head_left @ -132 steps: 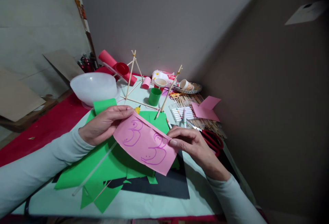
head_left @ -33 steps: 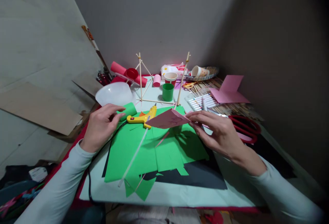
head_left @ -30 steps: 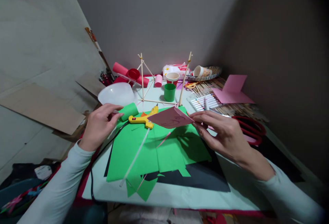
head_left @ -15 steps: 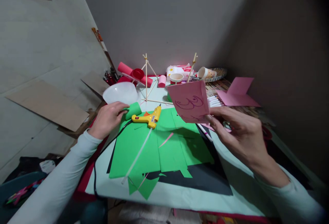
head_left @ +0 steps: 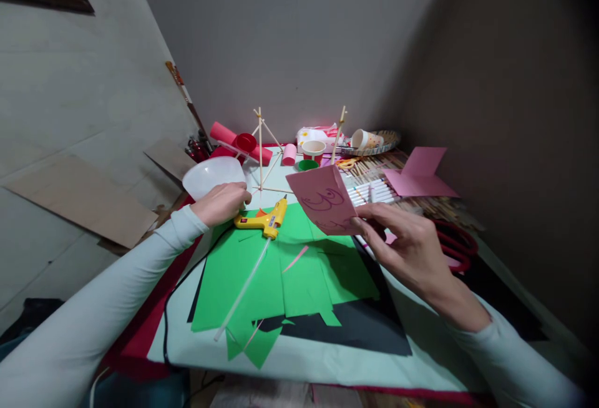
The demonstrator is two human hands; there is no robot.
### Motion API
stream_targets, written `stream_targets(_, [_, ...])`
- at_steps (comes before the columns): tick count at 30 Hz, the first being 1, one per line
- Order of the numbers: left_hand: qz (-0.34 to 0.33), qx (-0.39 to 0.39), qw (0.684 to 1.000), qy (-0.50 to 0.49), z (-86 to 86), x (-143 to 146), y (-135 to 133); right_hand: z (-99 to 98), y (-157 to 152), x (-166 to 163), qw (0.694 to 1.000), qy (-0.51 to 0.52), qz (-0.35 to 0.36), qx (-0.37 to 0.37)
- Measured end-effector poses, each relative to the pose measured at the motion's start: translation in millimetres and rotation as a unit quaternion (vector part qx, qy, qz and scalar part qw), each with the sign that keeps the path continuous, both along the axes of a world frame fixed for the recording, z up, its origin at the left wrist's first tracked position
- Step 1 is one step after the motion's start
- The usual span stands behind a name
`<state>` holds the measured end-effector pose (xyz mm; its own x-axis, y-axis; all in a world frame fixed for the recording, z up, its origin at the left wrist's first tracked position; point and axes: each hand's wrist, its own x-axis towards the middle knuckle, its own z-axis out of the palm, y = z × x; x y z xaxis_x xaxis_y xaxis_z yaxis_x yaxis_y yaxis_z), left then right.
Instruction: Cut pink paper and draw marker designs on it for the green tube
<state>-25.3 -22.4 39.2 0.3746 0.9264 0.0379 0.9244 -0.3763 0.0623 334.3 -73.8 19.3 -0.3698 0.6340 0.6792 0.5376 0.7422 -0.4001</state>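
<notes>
My right hand (head_left: 409, 239) pinches a folded piece of pink paper (head_left: 322, 199) by its right edge, holding it above the table. Curved purple marker lines are drawn on its face. My left hand (head_left: 222, 202) is at the far left of the table, by the white plastic bowl (head_left: 213, 177), with its fingers curled together; what they hold, if anything, is hidden. Just right of it lies a yellow hot glue gun (head_left: 264, 221), a clear glue stick (head_left: 243, 289) trailing from its back. Beneath the gun are green paper sheets (head_left: 243, 302).
Stick frames (head_left: 261, 146) stand at the back beside a red paper cup (head_left: 313, 149). White markers (head_left: 374, 191), red-handled scissors (head_left: 456, 246) and folded pink paper (head_left: 421, 174) lie on the right. Black paper (head_left: 365, 336) lies under the green. The gun's black cord (head_left: 166, 327) hangs over the front edge.
My left hand has moved right and forward; the green paper roll at its fingertips no longer shows. The pink paper in my right hand has shifted left and slightly down. The view has moved slightly.
</notes>
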Motion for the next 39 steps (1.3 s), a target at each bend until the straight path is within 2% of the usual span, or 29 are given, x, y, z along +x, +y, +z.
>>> stream_targets(3, [-0.013, 0.020, 0.999, -0.042, 20.0, -4.0, -8.3, 0.7, -0.2, -0.1, 1.000, 0.002, -0.003, 0.002])
stream_targets(7, [0.000, 0.099, 0.984, -0.149, 49.5, -6.2, -34.6, 3.3, -1.5, -0.6, 1.000, 0.019, -0.004, 0.009])
stream_targets(9, [0.051, 0.134, 0.929, -0.342, 55.8, -3.6, -49.5, 5.0, -2.9, -1.9, 0.999, 0.030, -0.003, 0.013])
stream_targets(11, [0.094, 0.093, 0.866, -0.482, 54.8, 0.9, -61.1, 6.0, -4.4, -3.8, 0.999, 0.044, -0.001, 0.010])
stream_targets(13, [0.118, 0.034, 0.778, -0.616, 49.1, 5.9, -67.6, 5.7, -5.1, -5.4, 0.998, 0.060, 0.002, -0.003])
stream_targets(15, [0.130, -0.009, 0.705, -0.697, 42.3, 10.5, -69.8, 4.3, -4.2, -6.2, 0.997, 0.076, 0.000, -0.032])
stream_targets(17, [0.133, -0.031, 0.671, -0.729, 36.4, 14.7, -69.7, 3.5, -1.7, -6.5, 0.992, 0.096, -0.004, -0.085])
stream_targets(21, [0.130, -0.051, 0.649, -0.748, 28.6, 22.6, -68.9, 12.7, 3.8, -9.2, 0.969, 0.147, 0.011, -0.199])
stream_targets(26, [0.128, -0.074, 0.616, -0.774, 21.4, 31.5, -72.4, 33.5, 4.5, -18.5, 0.950, 0.212, 0.021, -0.227])
stream_targets(29, [0.137, -0.077, 0.617, -0.771, 17.4, 36.7, -76.1, 29.8, 6.6, -18.0, 0.928, 0.243, 0.016, -0.281])
stream_targets(34, [0.168, -0.069, 0.619, -0.765, 15.9, 44.7, -82.4, 10.9, 14.6, -9.0, 0.868, 0.284, 0.029, -0.405])
stream_targets(39, [0.191, -0.076, 0.655, -0.727, 18.5, 47.0, -87.5, 8.1, 14.6, -9.8, 0.832, 0.302, 0.041, -0.463])
